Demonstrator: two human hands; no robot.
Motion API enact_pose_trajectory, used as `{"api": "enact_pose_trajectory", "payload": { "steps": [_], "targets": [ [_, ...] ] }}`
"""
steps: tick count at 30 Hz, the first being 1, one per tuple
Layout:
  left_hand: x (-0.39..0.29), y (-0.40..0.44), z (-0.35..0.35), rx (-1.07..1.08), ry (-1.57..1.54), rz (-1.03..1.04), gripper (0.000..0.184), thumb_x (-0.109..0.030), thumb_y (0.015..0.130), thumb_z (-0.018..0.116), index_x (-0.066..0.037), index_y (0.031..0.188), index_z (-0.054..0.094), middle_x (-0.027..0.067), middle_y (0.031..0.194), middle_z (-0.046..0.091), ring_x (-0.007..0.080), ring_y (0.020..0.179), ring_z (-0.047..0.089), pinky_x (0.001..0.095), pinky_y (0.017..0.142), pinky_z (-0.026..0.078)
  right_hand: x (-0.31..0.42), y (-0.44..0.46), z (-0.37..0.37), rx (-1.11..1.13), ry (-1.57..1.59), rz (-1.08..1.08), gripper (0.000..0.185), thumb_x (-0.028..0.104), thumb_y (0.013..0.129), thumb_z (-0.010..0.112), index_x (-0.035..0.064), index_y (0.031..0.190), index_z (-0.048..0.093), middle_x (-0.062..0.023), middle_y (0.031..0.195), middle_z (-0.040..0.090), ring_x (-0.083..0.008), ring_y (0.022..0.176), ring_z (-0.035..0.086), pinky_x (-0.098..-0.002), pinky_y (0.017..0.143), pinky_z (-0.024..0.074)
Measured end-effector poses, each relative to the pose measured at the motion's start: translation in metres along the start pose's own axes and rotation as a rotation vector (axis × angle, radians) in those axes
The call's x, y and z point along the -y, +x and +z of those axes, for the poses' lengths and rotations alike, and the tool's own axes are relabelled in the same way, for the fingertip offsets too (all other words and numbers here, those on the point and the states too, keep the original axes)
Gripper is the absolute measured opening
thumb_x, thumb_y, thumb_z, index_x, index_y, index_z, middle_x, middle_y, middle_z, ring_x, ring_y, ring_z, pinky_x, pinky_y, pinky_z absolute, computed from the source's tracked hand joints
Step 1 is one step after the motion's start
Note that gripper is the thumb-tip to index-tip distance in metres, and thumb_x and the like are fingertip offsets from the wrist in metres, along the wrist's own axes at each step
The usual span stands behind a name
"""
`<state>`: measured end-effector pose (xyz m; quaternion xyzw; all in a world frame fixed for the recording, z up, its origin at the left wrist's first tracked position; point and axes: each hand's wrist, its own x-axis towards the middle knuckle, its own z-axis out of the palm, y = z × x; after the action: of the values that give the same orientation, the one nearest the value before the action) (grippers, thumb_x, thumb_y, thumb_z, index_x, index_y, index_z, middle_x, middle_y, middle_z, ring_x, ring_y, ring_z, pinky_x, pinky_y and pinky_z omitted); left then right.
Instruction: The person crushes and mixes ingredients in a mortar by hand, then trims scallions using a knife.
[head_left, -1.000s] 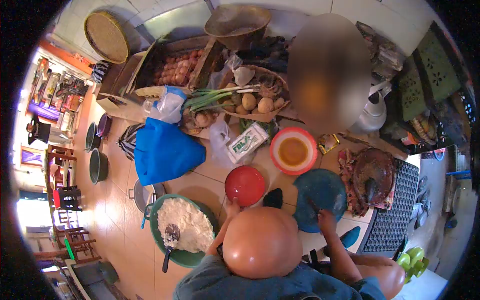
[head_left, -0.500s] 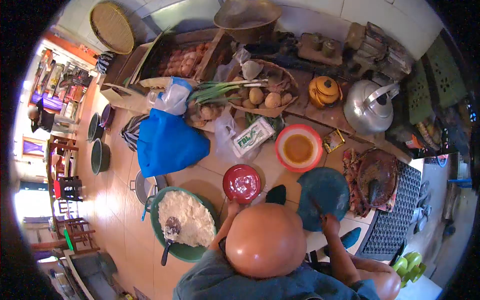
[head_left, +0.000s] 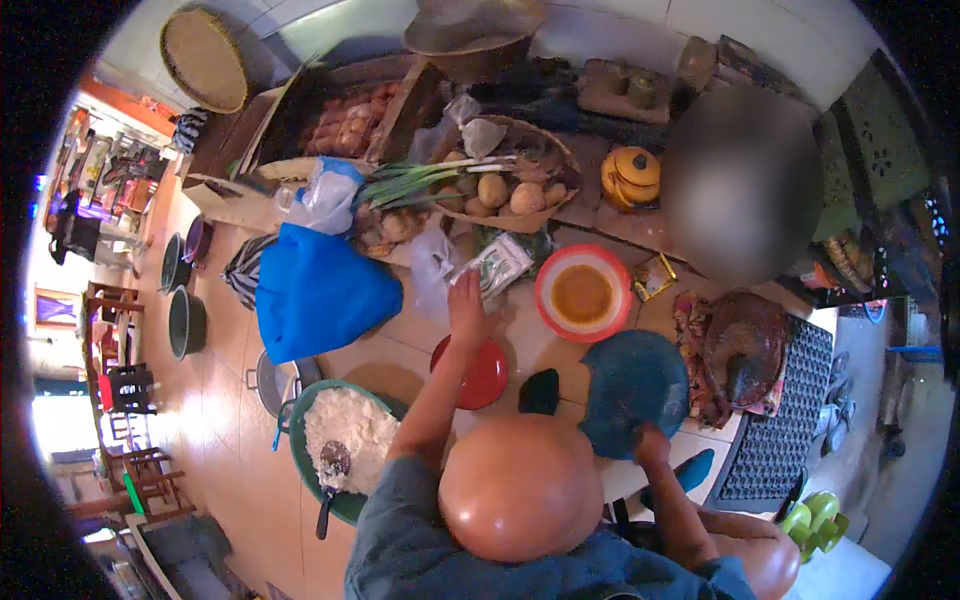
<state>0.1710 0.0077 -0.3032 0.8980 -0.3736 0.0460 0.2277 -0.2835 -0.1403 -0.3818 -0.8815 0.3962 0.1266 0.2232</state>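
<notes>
My left hand [head_left: 466, 300] reaches forward over the red plate [head_left: 485, 380], fingers stretched out at the near edge of a white printed packet [head_left: 503, 262]. Whether the fingertips touch the packet, I cannot tell. My right hand [head_left: 652, 443] is closed at the near edge of a round blue-green board [head_left: 635, 385]. A knife was in it a moment ago; its blade is hard to make out now. Beyond the board stands a red-rimmed bowl [head_left: 545, 295] of brown liquid. On the left, a green basin [head_left: 300, 452] holds a white crumbly mass and a skimmer [head_left: 335, 462].
A blue bag [head_left: 325, 295] lies left of the packet. Behind it are spring onions [head_left: 420, 183] and a basket with potatoes [head_left: 493, 190]. An orange pot [head_left: 632, 180] stands farther back. To the right sits a stone mortar [head_left: 745, 345] beside a black mat [head_left: 775, 440].
My left hand has let go of the red plate and moved forward to the white packet. The right hand stays by the board, and the knife is less visible.
</notes>
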Motion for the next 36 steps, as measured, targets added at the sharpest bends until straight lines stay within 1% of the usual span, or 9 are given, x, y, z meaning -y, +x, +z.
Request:
{"api": "enact_pose_trajectory", "payload": {
  "steps": [9,13,17,22,26,29,31,34,36],
  "targets": [
    [0.009,0.045,0.015,0.183,0.073,-0.038,0.105,-0.036,0.045,0.080,-0.003,0.132,0.031,0.0212,0.105,0.048,0.0388,0.096,0.048,0.0460,0.083,0.040,0.004,-0.022,-0.012,-0.131,0.171,0.043,0.025,0.015,0.067,0.060,0.0081,0.089,0.051,-0.0154,0.074,0.059,-0.0366,0.071,0.058,-0.0436,0.063,0.0472],
    [-0.039,0.016,-0.022,-0.031,0.052,0.275,0.090,-0.030,0.054,0.076,-0.003,0.129,0.034,0.0215,0.101,0.049,0.0399,0.091,0.047,0.0462,0.079,0.039,0.007,-0.027,-0.022,-0.265,0.320,0.083,0.024,0.017,0.069,0.061,0.0073,0.087,0.049,-0.0153,0.075,0.059,-0.0364,0.071,0.059,-0.0428,0.062,0.0469],
    [-0.108,-0.016,-0.039,0.390,-0.443,0.541,0.082,-0.029,0.055,0.075,-0.006,0.125,0.040,0.0207,0.102,0.050,0.0404,0.094,0.048,0.0462,0.083,0.037,-0.001,-0.026,-0.029,-0.405,0.481,0.110,0.036,0.016,0.065,0.066,0.0096,0.095,0.048,-0.0134,0.078,0.058,-0.0326,0.071,0.059,-0.0397,0.061,0.0466],
    [-0.130,-0.091,0.146,0.784,-0.405,1.014,0.071,-0.020,0.066,0.068,-0.007,0.129,0.036,0.0182,0.097,0.055,0.0357,0.089,0.054,0.0463,0.075,0.041,0.005,-0.011,-0.053,-0.577,0.757,0.249,0.029,0.011,0.066,0.064,0.0075,0.089,0.047,-0.0090,0.069,0.055,-0.0244,0.062,0.055,-0.0351,0.059,0.0452],
    [-0.170,-0.104,0.164,0.568,-0.607,1.146,0.074,-0.015,0.068,0.065,-0.013,0.134,0.030,0.0177,0.096,0.055,0.0356,0.089,0.054,0.0452,0.074,0.043,-0.006,-0.012,-0.057,-0.648,0.660,0.308,0.023,0.008,0.069,0.062,0.0058,0.087,0.047,-0.0051,0.066,0.051,-0.0156,0.059,0.051,-0.0292,0.056,0.0434],
    [-0.189,-0.076,0.112,0.577,-0.502,0.831,0.061,-0.017,0.069,0.066,-0.013,0.126,0.043,0.0158,0.091,0.057,0.0350,0.087,0.055,0.0441,0.072,0.044,0.019,-0.015,-0.076,-0.666,0.774,0.305,0.019,0.008,0.071,0.059,0.0049,0.087,0.048,-0.0047,0.063,0.051,-0.0131,0.057,0.051,-0.0259,0.055,0.0424],
    [-0.148,-0.050,0.114,0.546,-0.911,0.150,0.035,-0.017,0.069,0.066,-0.008,0.102,0.055,0.0132,0.082,0.057,0.0271,0.081,0.055,0.0388,0.069,0.044,0.029,-0.020,-0.082,-0.554,0.857,0.279,0.019,0.007,0.072,0.058,0.0040,0.088,0.048,-0.0051,0.063,0.051,-0.0134,0.057,0.051,-0.0256,0.055,0.0421],
    [-0.081,0.020,0.087,0.244,-1.112,-0.219,0.013,-0.017,0.077,0.055,-0.007,0.085,0.059,0.0098,0.076,0.056,0.0209,0.074,0.054,0.0346,0.068,0.043,0.016,-0.014,-0.047,-0.530,0.595,0.088,0.021,0.005,0.070,0.057,0.0046,0.090,0.049,-0.0063,0.064,0.052,-0.0147,0.056,0.052,-0.0268,0.053,0.0418],
    [-0.054,0.056,0.070,0.074,-0.061,0.094,0.021,-0.019,0.076,0.056,-0.009,0.095,0.057,0.0093,0.090,0.057,0.0242,0.084,0.054,0.0386,0.074,0.044,0.022,-0.013,-0.044,-0.469,0.579,0.031,0.022,0.006,0.069,0.058,0.0061,0.089,0.049,-0.0058,0.065,0.051,-0.0145,0.056,0.050,-0.0275,0.052,0.0415]
  ]
}}
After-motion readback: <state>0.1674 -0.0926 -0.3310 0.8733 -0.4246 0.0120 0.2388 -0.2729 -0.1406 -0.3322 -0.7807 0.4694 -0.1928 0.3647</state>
